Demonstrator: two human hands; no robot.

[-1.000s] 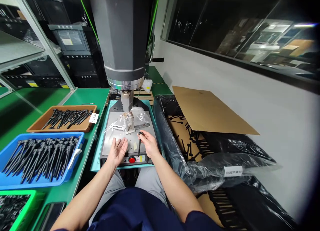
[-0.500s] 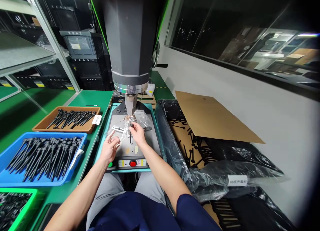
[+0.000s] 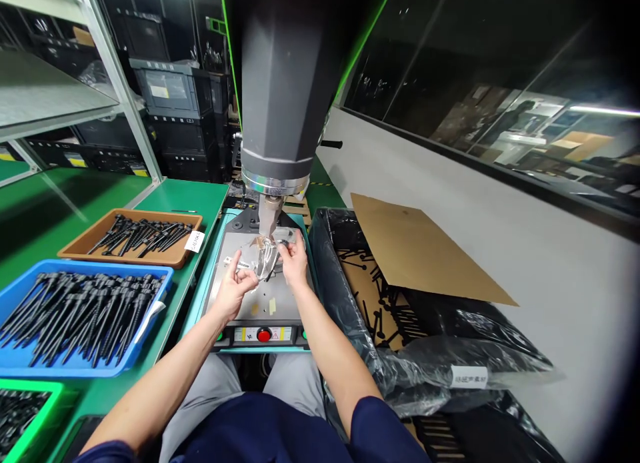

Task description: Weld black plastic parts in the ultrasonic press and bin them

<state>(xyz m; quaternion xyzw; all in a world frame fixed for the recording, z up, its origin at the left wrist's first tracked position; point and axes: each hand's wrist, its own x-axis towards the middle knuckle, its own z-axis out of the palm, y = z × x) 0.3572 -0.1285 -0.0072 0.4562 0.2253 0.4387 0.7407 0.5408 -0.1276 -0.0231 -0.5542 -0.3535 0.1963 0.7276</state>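
Note:
My left hand (image 3: 236,291) is over the left side of the grey machine plate (image 3: 240,306). Its index finger points up, while thumb and curled fingers pinch the lower edge of a clear plastic film (image 3: 267,253). To the right, my right hand (image 3: 295,259) is closed at the thumb and fingers on the upper end of a thin black rod-shaped part (image 3: 271,271). That part tilts and lies partly behind the film. A metal tool tip (image 3: 269,216) under the grey machine head (image 3: 277,109) comes down just behind both hands.
To the left are an orange tray (image 3: 75,251), a blue tray (image 3: 90,369) and a green bin (image 3: 43,419), all holding black parts. A plastic-lined box (image 3: 345,303) with black parts stands at right, cardboard (image 3: 425,249) over it. A red button (image 3: 263,335) is in front.
My right hand has moved up and right, and the black part has gone from upright to tilted. My left hand has come right, its index finger now raised. The view has shifted slightly.

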